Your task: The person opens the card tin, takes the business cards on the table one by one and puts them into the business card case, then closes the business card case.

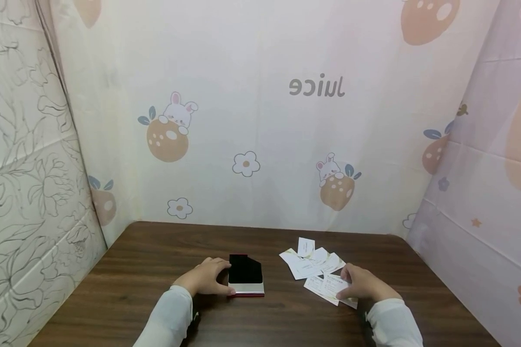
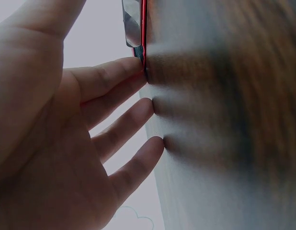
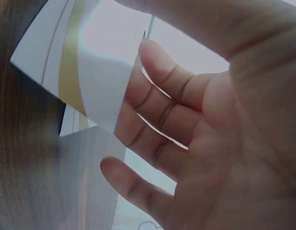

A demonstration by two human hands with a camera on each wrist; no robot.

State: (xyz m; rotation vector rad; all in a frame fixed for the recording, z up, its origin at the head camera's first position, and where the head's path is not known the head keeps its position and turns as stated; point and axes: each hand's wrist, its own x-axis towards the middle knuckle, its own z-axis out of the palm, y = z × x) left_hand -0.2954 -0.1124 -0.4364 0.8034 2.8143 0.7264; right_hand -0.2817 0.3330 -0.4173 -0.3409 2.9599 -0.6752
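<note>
On the table's left side lies a business card case [image 1: 245, 270], black above with a silver band and red edges. My left hand [image 1: 205, 276] rests against its left side, thumb by the near corner, index finger farther up. Seen from the left wrist, the straight fingers [image 2: 124, 124] touch the case's edge and the tabletop. To the right, my right hand [image 1: 364, 284] pinches a white business card [image 3: 102, 57] with a gold stripe, tilted up at the near end of the pile. Several more business cards [image 1: 304, 267] lie spread and overlapping just beyond it.
The dark wooden table [image 1: 165, 241] reaches back to a patterned curtain [image 1: 260, 120]. More curtain hangs along the left and right sides. Bare tabletop shows between the case and the cards.
</note>
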